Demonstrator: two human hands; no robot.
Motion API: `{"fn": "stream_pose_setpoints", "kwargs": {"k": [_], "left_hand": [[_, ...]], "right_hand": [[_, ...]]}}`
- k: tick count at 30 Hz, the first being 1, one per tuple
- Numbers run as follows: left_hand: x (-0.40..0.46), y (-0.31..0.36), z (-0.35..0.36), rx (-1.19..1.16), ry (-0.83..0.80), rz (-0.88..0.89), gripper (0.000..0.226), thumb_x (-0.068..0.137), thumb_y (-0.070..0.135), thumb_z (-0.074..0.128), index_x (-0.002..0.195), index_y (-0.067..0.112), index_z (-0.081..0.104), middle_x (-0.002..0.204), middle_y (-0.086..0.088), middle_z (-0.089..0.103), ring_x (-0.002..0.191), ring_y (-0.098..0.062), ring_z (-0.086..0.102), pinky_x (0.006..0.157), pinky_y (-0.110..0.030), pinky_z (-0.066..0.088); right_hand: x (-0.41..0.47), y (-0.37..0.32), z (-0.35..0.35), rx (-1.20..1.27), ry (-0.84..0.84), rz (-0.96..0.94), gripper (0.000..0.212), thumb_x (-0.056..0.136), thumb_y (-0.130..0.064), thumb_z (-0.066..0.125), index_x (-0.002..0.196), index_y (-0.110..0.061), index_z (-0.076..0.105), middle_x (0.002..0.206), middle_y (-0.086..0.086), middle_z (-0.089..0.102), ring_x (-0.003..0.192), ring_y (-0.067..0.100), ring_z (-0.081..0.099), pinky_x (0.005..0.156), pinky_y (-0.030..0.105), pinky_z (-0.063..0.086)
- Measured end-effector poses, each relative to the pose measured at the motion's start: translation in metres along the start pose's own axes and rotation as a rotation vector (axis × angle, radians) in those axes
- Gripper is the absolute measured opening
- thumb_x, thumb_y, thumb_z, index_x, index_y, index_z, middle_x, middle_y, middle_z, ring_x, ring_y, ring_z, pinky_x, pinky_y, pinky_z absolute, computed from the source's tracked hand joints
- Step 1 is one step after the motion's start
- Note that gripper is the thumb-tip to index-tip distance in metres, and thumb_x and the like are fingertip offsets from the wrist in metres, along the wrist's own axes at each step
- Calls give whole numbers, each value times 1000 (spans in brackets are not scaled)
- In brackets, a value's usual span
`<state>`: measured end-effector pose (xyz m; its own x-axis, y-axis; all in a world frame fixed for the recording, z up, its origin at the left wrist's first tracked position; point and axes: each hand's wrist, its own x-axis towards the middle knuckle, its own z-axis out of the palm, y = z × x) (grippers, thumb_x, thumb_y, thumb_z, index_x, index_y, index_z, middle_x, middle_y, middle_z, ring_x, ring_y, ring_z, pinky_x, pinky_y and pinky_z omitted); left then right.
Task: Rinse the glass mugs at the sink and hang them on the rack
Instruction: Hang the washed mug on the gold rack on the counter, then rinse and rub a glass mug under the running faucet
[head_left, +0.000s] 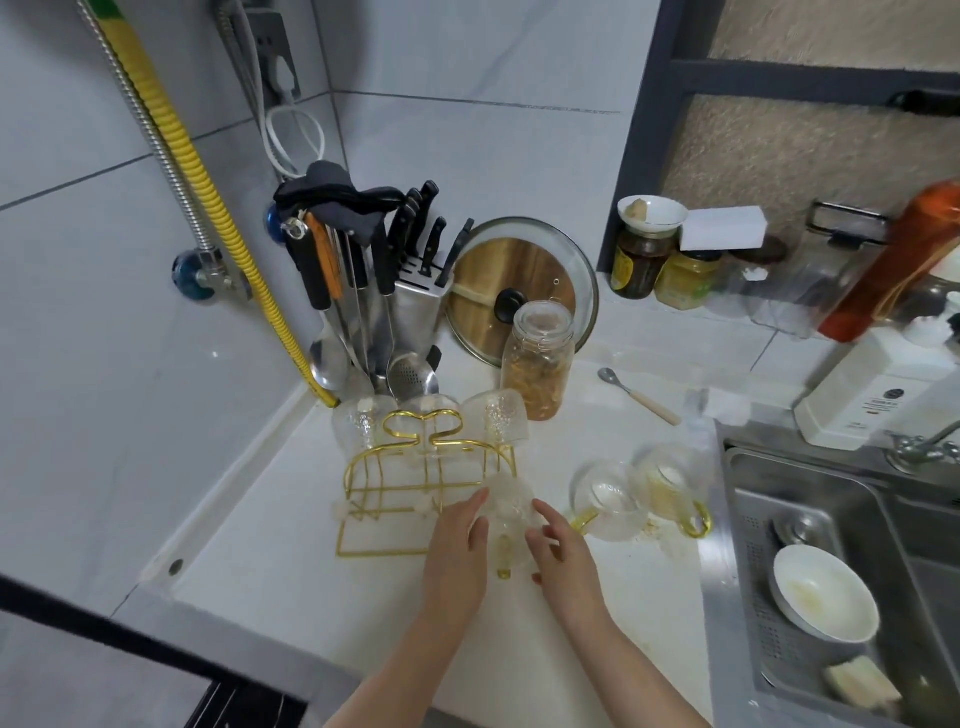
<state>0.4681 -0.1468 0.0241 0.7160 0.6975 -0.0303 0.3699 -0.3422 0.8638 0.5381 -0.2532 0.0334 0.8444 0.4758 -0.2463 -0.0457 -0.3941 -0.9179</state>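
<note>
While both hands sit at the near edge of the gold rack (415, 483), they cup one glass mug (509, 512) btwn them: left hand (457, 551) w/ fingers loosely spread against its left side, right hand (563, 556) half-curled on its right side. Mug's gold handle points near, twd the person. Three more mugs hang on the rack's far side. Two mugs (641, 493) lie just right of the hands, on the white tabletop (291, 566), near the steel sink (810, 519), which holds a white bowl (823, 592). Far: jar (537, 358), knife block, pot lid, grey tiled wall.
</note>
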Motion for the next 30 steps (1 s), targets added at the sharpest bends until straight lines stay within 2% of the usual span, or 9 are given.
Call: {"fn": "stream_pose_setpoints", "kwargs": {"k": [5,7,10,13,16,19,22,24,30], "left_hand": [[-6,10,11,211,203,17,36,96,21,46,130,22,56,134,-6,50,126,-23,43,106,-24,27],[-8,22,17,232,273,145,42,91,30,40,126,18,59,128,-5,55,119,-20,46,104,-19,25],[-6,48,38,129,140,197,44,89,30,40,129,19,56,128,2,53,120,-12,46,106,-18,31],[2,60,74,126,-42,142,41,93,23,46,135,22,48,133,3,49,124,-14,46,106,-27,36],[14,61,105,196,-158,37,46,97,18,46,142,19,39,143,-1,42,133,-14,38,111,-23,27],[26,60,121,247,-247,-79,49,98,17,43,145,12,31,148,-6,36,137,-17,33,111,-21,22],[35,58,128,298,-287,-122,52,97,15,46,146,10,30,150,-7,36,138,-18,33,111,-20,20],[39,58,131,301,-312,-161,54,95,13,49,146,12,30,150,-6,37,137,-19,36,111,-21,24],[40,57,135,242,-262,-220,57,91,7,51,146,13,36,146,-4,45,133,-17,44,111,-26,31]], "right_hand": [[9,15,-18,-1,13,34,36,94,-22,56,130,-25,51,112,0,56,101,14,58,96,45,50],[12,24,-33,14,91,39,37,93,-20,59,129,-19,52,112,4,57,101,18,58,94,43,50],[19,32,-62,11,196,24,41,92,-15,60,131,-10,49,110,5,57,102,17,54,86,26,42],[33,40,-90,-39,259,24,51,88,-12,65,134,-5,44,124,11,51,118,24,49,95,35,44],[50,48,-114,-94,173,46,64,84,-6,68,139,0,37,131,12,49,123,26,47,99,29,37],[64,54,-126,-131,15,63,69,82,-1,68,142,-2,33,118,0,46,115,18,48,92,21,34],[73,61,-126,-184,-62,72,76,80,-12,72,143,-8,30,127,-5,43,128,22,44,104,30,38],[79,68,-125,-157,-53,73,80,74,-22,73,142,-8,33,137,2,46,129,25,45,107,41,40],[76,62,-127,-160,-99,39,77,87,-13,67,149,-11,22,150,7,31,138,21,33,113,33,30]]}}
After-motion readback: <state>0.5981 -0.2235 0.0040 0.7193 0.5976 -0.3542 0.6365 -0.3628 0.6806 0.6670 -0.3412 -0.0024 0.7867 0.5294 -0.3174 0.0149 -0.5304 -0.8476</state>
